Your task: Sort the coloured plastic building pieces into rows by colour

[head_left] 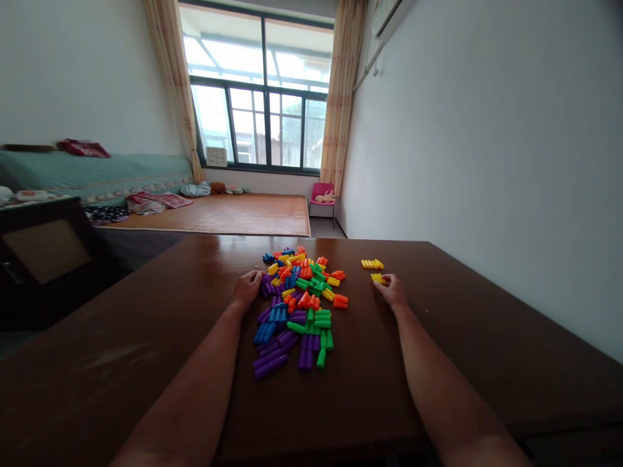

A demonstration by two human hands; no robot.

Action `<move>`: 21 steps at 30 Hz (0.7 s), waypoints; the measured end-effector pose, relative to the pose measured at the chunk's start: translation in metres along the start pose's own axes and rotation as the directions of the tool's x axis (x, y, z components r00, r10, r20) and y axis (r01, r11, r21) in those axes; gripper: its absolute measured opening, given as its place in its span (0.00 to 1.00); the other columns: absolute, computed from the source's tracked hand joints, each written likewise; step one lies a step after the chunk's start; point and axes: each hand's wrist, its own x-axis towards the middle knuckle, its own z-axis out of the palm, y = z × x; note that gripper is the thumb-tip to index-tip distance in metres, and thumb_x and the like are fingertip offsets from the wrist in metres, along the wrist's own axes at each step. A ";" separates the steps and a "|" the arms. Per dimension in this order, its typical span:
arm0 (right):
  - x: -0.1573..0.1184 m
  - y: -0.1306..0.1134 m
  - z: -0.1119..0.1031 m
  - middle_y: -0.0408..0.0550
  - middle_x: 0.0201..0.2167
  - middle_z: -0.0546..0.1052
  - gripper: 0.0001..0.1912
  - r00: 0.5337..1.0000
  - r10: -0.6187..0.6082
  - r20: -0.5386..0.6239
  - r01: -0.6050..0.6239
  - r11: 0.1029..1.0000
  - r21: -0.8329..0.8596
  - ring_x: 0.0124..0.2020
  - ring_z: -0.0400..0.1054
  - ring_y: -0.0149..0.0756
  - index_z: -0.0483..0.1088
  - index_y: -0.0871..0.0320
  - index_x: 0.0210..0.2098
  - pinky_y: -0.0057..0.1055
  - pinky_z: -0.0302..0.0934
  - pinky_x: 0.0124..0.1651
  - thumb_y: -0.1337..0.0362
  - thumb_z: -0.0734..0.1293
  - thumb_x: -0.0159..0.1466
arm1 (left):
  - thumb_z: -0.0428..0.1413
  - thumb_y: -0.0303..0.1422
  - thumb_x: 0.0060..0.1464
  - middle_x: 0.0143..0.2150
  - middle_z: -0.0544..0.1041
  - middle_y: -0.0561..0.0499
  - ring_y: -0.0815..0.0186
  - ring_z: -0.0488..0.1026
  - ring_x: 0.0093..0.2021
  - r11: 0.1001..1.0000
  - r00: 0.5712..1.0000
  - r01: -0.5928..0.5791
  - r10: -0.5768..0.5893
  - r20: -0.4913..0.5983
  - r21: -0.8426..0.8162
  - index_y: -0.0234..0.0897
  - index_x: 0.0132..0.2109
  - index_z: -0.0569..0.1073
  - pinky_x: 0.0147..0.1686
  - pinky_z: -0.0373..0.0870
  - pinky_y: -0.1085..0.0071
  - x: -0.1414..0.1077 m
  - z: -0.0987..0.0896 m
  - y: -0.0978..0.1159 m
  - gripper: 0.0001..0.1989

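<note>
A heap of colourful plastic building blocks (304, 282) in purple, blue, green, orange and yellow lies on the brown table. My left hand (248, 287) rests at the heap's left edge with fingers curled, close against some purple blocks (270, 287). Whether anything is inside those fingers is hidden. To the right of the heap, my right hand (393, 290) pinches a yellow block (377, 278) just above or on the tabletop; I cannot tell which. Just beyond it lies a row of yellow blocks (372, 264), apart from the heap.
The dark brown table (185, 350) spreads around both forearms, its far edge just past the blocks. Behind it stand a bed with a woven mat (248, 214), a pink chair (322, 193) and a dark cabinet (46, 250) on the left. A white wall (487, 143) runs along the right.
</note>
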 end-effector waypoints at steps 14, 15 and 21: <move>0.061 -0.042 0.006 0.54 0.46 0.76 0.17 0.995 -0.082 -0.063 0.053 0.924 -0.379 0.51 0.63 0.49 0.71 0.55 0.45 0.43 0.59 0.47 0.54 0.67 0.59 | 0.50 0.46 0.52 0.34 0.81 0.48 0.60 0.75 0.35 0.998 1.000 -0.006 0.006 -0.001 -0.061 0.35 0.38 0.79 0.32 0.68 0.70 0.000 0.000 -0.002 0.21; 0.062 -0.043 0.011 0.54 0.46 0.76 0.16 0.994 -0.094 -0.052 0.065 0.915 -0.398 0.51 0.63 0.49 0.72 0.54 0.44 0.43 0.59 0.47 0.54 0.67 0.60 | 0.50 0.46 0.53 0.33 0.81 0.48 0.60 0.75 0.35 0.998 1.000 -0.004 0.004 0.006 -0.067 0.35 0.38 0.79 0.32 0.68 0.70 0.000 -0.001 -0.002 0.21; 0.057 -0.041 0.030 0.53 0.45 0.76 0.17 0.990 -0.139 0.004 0.124 0.872 -0.473 0.51 0.61 0.49 0.72 0.54 0.44 0.47 0.56 0.48 0.52 0.64 0.62 | 0.49 0.45 0.53 0.33 0.80 0.47 0.60 0.75 0.35 0.999 1.000 -0.018 0.018 -0.007 -0.038 0.35 0.38 0.79 0.32 0.68 0.69 0.000 0.000 -0.003 0.20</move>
